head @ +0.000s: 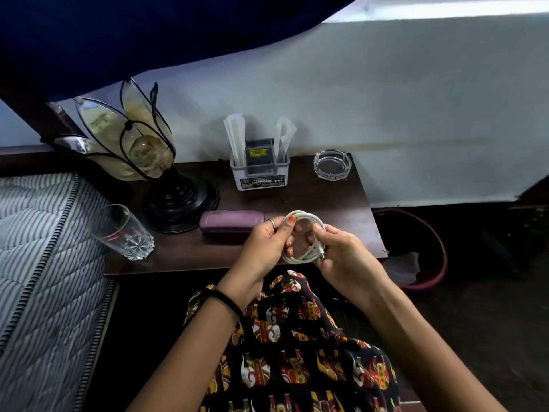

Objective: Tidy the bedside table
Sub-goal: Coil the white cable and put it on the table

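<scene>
A white cable point(307, 217) is wound into a round coil, held just above the front of the dark wooden bedside table point(341, 203). My left hand point(264, 243) grips the coil's left side, thumb on top. My right hand point(341, 251) pinches the right side, where the cable's plug end lies against the loops. On the table lie a purple case point(228, 221), a clear drinking glass point(121, 231) at the front left, a black-based lamp point(178, 200) with a glass petal shade, a white holder point(261, 171) with papers, and a glass ashtray point(332, 164).
A striped quilted mattress point(38, 263) borders the table on the left. A dark red bin point(427, 251) with white litter stands on the floor to the right of the table. A white wall rises behind. My patterned dress point(297, 352) fills the foreground.
</scene>
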